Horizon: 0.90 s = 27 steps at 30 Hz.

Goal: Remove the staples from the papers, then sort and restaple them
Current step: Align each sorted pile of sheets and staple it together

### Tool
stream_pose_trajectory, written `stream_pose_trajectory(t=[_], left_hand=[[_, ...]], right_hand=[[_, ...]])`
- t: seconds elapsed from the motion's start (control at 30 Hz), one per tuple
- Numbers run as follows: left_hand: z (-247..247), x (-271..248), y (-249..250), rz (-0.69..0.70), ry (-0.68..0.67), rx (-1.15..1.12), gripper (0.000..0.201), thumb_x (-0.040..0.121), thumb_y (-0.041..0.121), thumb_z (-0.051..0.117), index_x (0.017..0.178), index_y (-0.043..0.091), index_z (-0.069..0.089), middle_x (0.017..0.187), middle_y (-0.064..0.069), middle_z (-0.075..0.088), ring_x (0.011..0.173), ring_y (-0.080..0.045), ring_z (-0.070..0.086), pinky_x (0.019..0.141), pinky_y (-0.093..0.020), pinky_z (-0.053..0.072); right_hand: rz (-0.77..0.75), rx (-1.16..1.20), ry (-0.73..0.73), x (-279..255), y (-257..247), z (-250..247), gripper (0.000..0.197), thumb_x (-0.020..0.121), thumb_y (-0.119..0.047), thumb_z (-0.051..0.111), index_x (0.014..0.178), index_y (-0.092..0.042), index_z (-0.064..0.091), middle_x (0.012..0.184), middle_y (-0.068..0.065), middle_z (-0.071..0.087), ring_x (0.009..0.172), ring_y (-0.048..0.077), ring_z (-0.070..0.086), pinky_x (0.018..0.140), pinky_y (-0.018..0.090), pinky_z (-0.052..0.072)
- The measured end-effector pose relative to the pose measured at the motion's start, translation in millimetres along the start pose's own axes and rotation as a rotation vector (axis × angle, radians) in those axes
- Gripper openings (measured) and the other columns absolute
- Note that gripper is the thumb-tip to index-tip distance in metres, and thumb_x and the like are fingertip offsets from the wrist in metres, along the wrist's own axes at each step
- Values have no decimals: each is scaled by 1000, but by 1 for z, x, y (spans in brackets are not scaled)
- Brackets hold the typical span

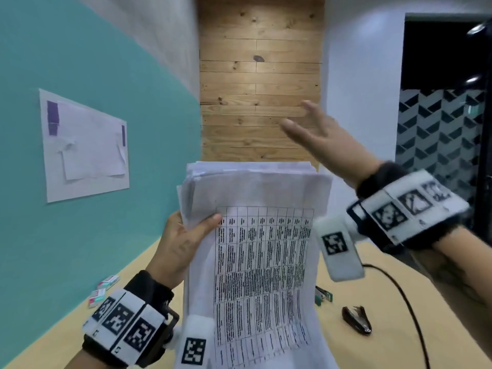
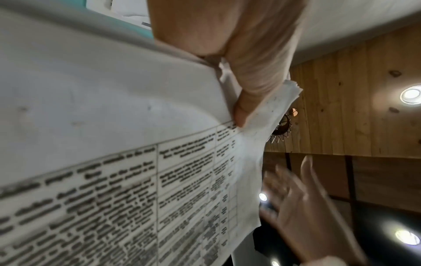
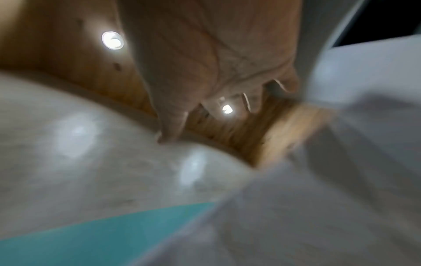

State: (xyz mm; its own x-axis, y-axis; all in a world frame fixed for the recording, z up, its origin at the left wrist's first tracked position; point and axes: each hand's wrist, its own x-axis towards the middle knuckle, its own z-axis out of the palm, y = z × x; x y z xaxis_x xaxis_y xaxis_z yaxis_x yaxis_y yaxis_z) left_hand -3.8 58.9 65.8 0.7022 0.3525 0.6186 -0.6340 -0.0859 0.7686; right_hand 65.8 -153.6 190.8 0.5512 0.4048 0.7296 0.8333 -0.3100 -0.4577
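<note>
Left hand [image 1: 178, 243] pinches papers [image 1: 263, 262] upright by left edge, long axis vertical. Right hand [image 1: 323, 134] spread, empty, above stack's top-right corner, nearer free edge.

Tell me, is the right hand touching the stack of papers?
Apart. The head view shows the right hand open, raised beyond the papers, with wood wall visible between them.

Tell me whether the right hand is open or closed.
Open. The right hand is raised beside the stack of white printed papers with fingers straight and spread, holding nothing.
</note>
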Motion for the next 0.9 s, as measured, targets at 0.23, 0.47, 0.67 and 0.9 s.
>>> stream_pose_trajectory(t=[0.23,0.47,0.67,0.9], left_hand=[[-14,14,5,-111,-31,-74,100,34,48,90,114,-1,55,93,-15,70,78,-26,69,64,-34,56],[-9,31,26,-138,-84,-112,63,54,48,81,103,12,64,93,-5,74,84,-21,70,62,-27,57],[-7,18,29,152,117,-154,17,62,41,65,70,26,64,64,13,63,57,0,57,50,-15,46],[5,21,41,217,195,-372,6,55,25,70,51,22,65,52,11,60,44,0,51,42,-10,40]], right_hand=[[368,873,-205,-48,109,36,105,20,-64,87,110,-14,67,99,-1,73,84,9,70,68,21,55],[197,866,-177,-45,99,44,65,33,-48,91,82,-8,73,82,10,74,67,19,69,59,24,55],[231,972,-126,-60,110,39,33,58,-33,86,77,-8,73,72,6,72,58,15,67,53,22,53],[255,964,-180,-66,107,36,68,21,-48,93,75,-10,75,79,8,74,66,16,71,55,22,54]])
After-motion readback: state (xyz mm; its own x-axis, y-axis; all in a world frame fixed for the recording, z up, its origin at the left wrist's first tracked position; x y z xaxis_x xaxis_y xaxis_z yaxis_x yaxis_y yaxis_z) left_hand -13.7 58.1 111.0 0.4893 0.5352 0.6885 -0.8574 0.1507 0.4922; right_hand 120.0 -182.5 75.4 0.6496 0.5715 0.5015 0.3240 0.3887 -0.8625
